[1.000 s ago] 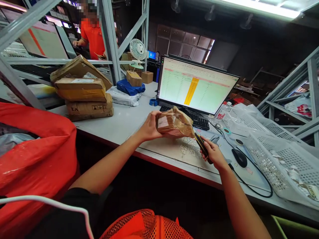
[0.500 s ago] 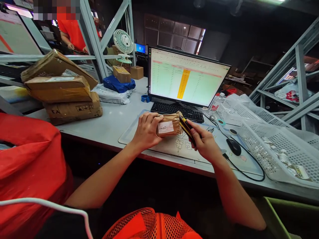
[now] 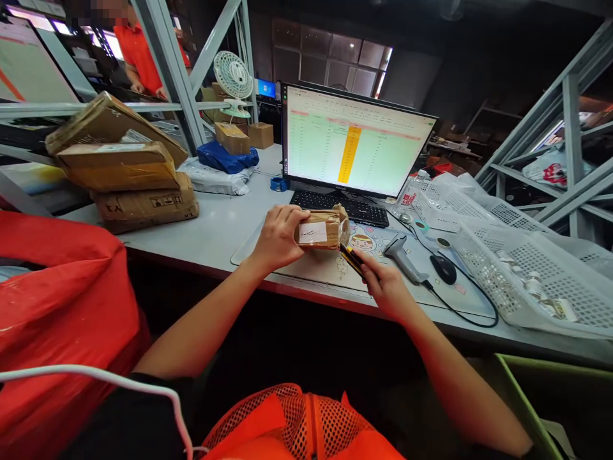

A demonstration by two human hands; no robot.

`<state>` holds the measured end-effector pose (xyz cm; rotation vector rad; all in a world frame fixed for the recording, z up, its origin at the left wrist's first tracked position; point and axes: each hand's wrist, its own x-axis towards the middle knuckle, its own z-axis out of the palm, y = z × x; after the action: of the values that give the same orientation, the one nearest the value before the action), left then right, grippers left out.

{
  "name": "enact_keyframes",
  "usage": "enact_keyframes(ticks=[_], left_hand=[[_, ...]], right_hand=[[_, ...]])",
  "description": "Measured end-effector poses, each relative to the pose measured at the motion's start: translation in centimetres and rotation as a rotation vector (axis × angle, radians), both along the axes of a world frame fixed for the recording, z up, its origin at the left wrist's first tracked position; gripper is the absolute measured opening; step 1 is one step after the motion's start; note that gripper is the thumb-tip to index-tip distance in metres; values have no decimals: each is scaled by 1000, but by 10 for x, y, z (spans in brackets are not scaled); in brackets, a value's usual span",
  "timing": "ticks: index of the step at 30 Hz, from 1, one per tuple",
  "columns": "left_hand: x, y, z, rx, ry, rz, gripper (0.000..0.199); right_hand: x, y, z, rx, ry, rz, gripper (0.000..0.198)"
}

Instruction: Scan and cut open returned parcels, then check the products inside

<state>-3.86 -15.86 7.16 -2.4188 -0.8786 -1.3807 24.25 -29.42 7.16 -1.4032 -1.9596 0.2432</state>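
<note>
A small brown cardboard box (image 3: 330,237), wrapped in tape and bearing a white label, is held over the desk mat (image 3: 306,271). My left hand (image 3: 279,239) grips its left end, thumb in front and fingers over the top. In my right hand (image 3: 383,281) is a yellow and black utility knife (image 3: 352,260). The knife's tip is at the lower right end of the box, where the tape looks torn or crumpled; whether the blade is in the tape I cannot tell. A grey barcode scanner (image 3: 406,259) lies just right of the knife.
Behind the box stand a keyboard (image 3: 340,207) and a monitor (image 3: 357,150). Stacked cartons (image 3: 143,207) are at the left. A mouse (image 3: 443,268) and a white basket (image 3: 502,300) holding small bottles sit at the right. A person in red (image 3: 143,61) is beyond the frame.
My right hand and the knife have moved down and slightly left, from the box's upper right edge to its lower right end. The barcode scanner now shows fully. My view has shifted slightly.
</note>
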Motion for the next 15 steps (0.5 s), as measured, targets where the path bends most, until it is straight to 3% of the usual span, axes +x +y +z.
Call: enact_keyframes(ticks=[5,9,12,15], left_hand=[[-24,7,-9,-4,-119,-24,79],[-37,11,-14,-38,-155,-38,82],[-45,14,-17,-103,-167,-51,78],[-58,21,-26,-205,-227,-76,74]], right_hand=[[17,16,22,193,-148,49,48],[3,43,44,223,-350,93,46],[-8,68,47,215,-444,127,46],[8,94,37,168,-500,69,46]])
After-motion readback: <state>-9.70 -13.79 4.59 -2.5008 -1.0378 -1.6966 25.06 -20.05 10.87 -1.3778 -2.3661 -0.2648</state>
